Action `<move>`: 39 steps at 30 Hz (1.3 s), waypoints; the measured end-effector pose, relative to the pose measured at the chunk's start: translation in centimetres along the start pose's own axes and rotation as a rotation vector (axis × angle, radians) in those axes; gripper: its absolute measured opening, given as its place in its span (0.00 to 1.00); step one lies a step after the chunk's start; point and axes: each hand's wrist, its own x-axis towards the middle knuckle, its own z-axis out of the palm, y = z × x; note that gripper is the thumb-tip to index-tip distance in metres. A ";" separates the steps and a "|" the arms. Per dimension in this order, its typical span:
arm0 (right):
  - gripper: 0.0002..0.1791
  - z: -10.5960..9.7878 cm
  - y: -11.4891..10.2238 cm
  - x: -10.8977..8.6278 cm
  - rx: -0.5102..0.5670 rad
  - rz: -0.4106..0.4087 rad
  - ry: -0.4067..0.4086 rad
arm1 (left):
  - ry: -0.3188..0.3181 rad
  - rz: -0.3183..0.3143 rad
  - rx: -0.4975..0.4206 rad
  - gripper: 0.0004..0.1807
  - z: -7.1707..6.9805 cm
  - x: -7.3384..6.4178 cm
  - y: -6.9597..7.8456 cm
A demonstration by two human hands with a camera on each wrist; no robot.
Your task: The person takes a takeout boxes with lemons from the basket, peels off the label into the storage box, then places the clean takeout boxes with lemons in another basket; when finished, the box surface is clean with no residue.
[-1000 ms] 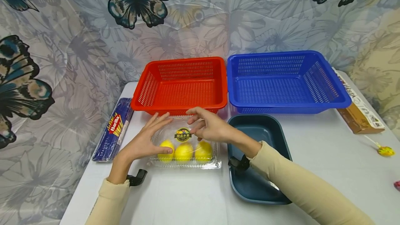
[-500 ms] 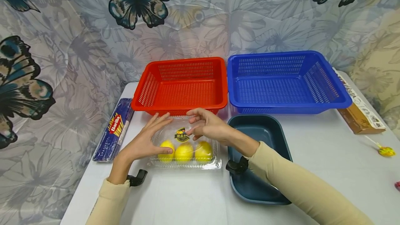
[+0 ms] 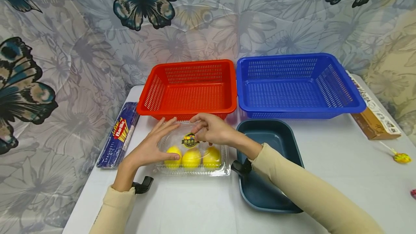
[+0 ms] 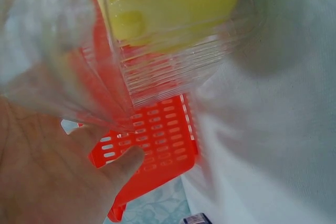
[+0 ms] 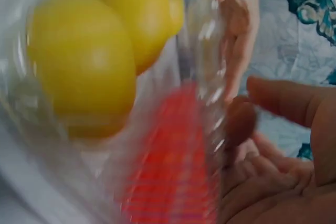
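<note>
A clear plastic clamshell box (image 3: 195, 169) with a fruit sticker on its lid lies on the white table. Inside, a row of yellow lemons (image 3: 191, 158) shows in the head view; one lemon (image 5: 81, 66) fills much of the right wrist view. My left hand (image 3: 151, 147) rests at the box's left side, fingers spread and thumb reaching over its front. Over the right part of the lid is my right hand (image 3: 214, 129), its fingers loosely bent and apart from the thumb. Whether the right fingertips touch the lid is hard to tell.
Behind the box stand a red basket (image 3: 198, 95) and a blue basket (image 3: 282, 93). A dark teal tray (image 3: 269, 194) lies under my right forearm. The Barilla spaghetti pack (image 3: 118, 134) is at left; a brown carton (image 3: 373, 120) and a yellow-wrapped lollipop (image 3: 402, 157) are at right.
My right hand has shifted slightly left over the lid, and its fingers have changed their bend. The left hand and the box stay in place.
</note>
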 end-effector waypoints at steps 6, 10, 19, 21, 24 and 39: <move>0.25 0.0 0.6 1.1 -0.208 -0.094 -0.027 | -0.001 0.001 0.003 0.55 0.1 0.0 -0.2; 0.23 0.0 0.9 1.5 -0.342 -0.159 -0.045 | -0.002 -0.001 0.004 0.54 0.1 0.0 -0.1; 0.13 -0.1 1.1 1.8 -0.397 -0.214 -0.062 | -0.005 -0.005 0.009 0.55 0.1 0.0 0.0; 0.12 -0.1 1.1 1.9 -0.362 -0.196 -0.067 | -0.004 -0.005 0.009 0.55 0.1 0.0 0.0; 0.12 -0.2 1.1 1.9 -0.314 -0.186 -0.081 | -0.002 -0.004 0.010 0.55 0.0 0.0 0.0; 0.08 -0.2 1.3 1.9 -0.258 -0.227 -0.071 | -0.001 -0.015 0.011 0.54 0.1 0.1 0.0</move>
